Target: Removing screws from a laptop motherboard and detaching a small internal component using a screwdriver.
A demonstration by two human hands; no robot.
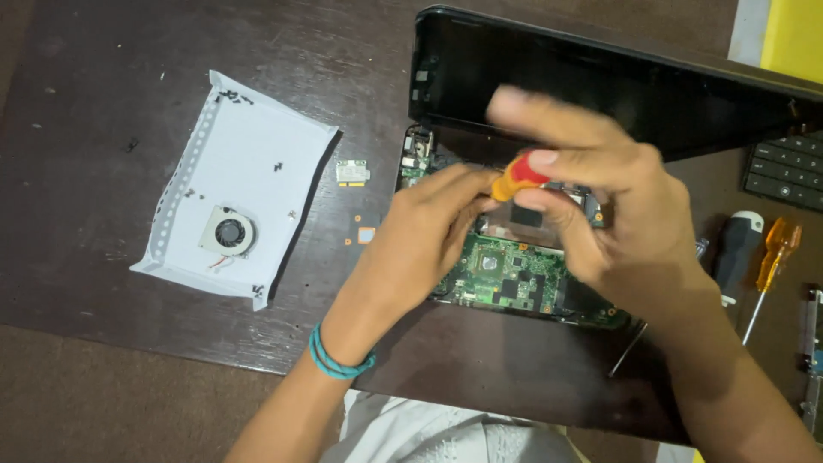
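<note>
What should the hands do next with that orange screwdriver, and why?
Probably keep turning the orange-and-red screwdriver on the green circuit board. The right hand pinches its handle from above, the left hand steadies it lower down, and loose screws already lie on the white paper.

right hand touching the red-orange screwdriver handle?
Touching. Head view: the right hand has thumb and fingers closed around the screwdriver handle above the green circuit board.

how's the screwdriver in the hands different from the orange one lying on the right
The held screwdriver has an opaque red-and-yellow handle; the spare screwdriver has a clear amber one. The first is pinched by both the right hand and the left hand over the circuit board; the second lies untouched on the table. Both are slim.
</note>
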